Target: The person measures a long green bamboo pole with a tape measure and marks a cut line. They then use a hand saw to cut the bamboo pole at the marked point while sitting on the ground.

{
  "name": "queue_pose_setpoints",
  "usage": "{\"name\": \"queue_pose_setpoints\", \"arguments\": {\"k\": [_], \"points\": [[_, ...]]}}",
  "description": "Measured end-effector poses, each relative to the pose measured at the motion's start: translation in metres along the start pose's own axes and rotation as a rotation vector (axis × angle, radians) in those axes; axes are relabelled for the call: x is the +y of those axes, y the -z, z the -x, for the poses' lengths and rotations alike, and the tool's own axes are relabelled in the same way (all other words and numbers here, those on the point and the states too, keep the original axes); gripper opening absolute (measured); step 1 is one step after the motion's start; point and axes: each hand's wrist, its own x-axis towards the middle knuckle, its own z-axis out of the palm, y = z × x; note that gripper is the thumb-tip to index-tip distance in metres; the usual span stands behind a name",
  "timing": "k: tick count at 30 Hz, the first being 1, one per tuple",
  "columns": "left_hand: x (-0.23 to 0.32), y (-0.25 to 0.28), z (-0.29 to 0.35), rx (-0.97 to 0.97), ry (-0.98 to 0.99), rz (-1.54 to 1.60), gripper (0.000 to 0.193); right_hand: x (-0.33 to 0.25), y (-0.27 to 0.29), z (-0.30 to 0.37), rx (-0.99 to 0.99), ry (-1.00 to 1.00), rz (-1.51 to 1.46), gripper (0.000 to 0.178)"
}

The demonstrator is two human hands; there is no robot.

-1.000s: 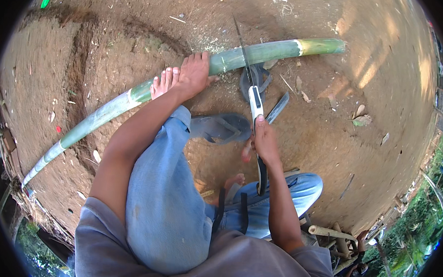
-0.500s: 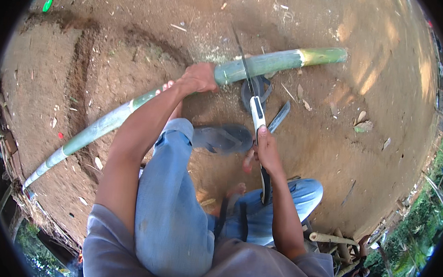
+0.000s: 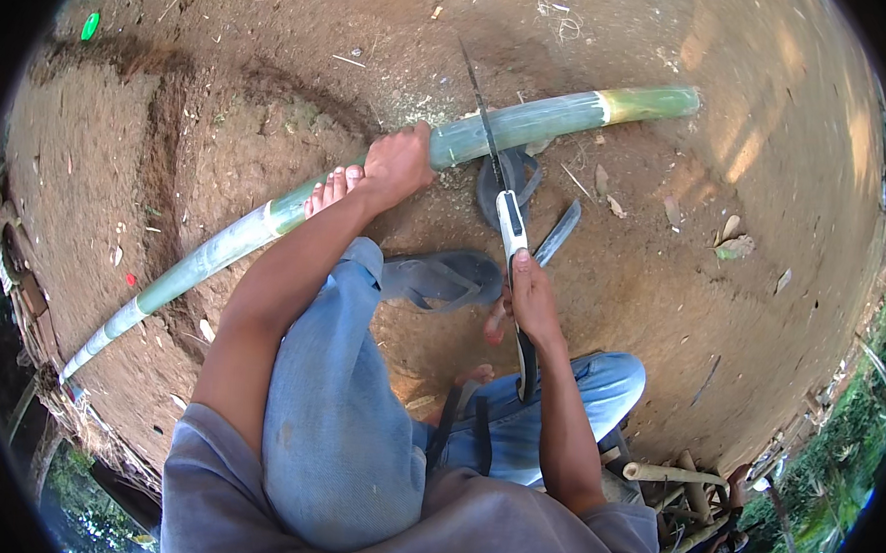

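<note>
Our left hand [image 3: 397,164]: arm stretched forward, fingers clamped tight. Our right hand [image 3: 534,299]: elbow bent, fist closed, knuckles up.

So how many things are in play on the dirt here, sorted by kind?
Green bamboo pole, gripped by the left hand: 1
Long knife, held by the right hand, blade on the pole: 1
Flip-flop sandals: 2 (second under the blade)
Spare blade lying on the ground: 1
Total: 5

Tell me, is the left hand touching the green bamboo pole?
Touching. The head view shows the left hand pressed down on top of the green bamboo pole, with its fingers curled over the far side and no gap between them.
</note>
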Motion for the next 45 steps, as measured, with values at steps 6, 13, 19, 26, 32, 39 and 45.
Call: {"name": "queue_pose_setpoints", "arguments": {"k": [6, 13, 19, 26, 32, 39, 45], "points": [[-0.015, -0.006, -0.004, 0.038, -0.021, 0.125, 0.052, -0.003, 0.003, 0.003, -0.030, 0.001, 0.047, 0.059], [-0.003, -0.013, -0.001, 0.164, 0.149, 0.186, 0.052, -0.013, -0.015, 0.010, -0.045, 0.113, 0.224, 0.062], [0.004, -0.011, 0.000, 0.186, 0.160, 0.124, 0.055, -0.021, -0.017, 0.007, -0.036, 0.119, 0.253, 0.065], [0.007, -0.013, 0.000, 0.222, 0.195, 0.094, 0.058, -0.024, -0.021, 0.006, -0.027, 0.107, 0.303, 0.066], [0.007, -0.016, 0.000, 0.257, 0.176, 0.080, 0.058, -0.019, -0.019, -0.002, -0.021, 0.186, 0.365, 0.063], [0.009, -0.010, 0.003, 0.254, 0.173, 0.042, 0.054, -0.027, -0.007, 0.013, -0.116, 0.023, 0.273, 0.060], [0.015, -0.010, -0.002, 0.213, 0.200, 0.019, 0.053, -0.024, -0.020, -0.018, -0.055, 0.177, 0.268, 0.062]]}}
